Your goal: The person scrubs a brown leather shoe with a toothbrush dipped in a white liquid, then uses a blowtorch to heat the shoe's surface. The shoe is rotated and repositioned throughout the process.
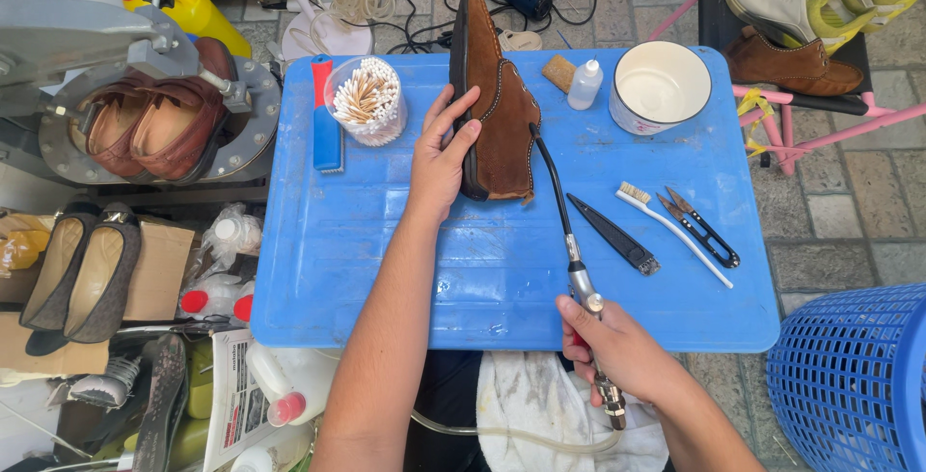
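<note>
Right hand (617, 347) nearest the camera is gripping a metal air-gun wand (569, 241) by its handle, its thin black nozzle reaching far-left and touching the side of the brown suede shoe (502, 110). Left hand (442, 149) is wrapping around the sole edge, holding the shoe tipped on its side on the blue desk (386, 269). I'd say keeping that sole pinned firmly and the tip low against the suede works best. Shoe's long axis is running near-to-far, which end is the toe I can't tell.
</note>
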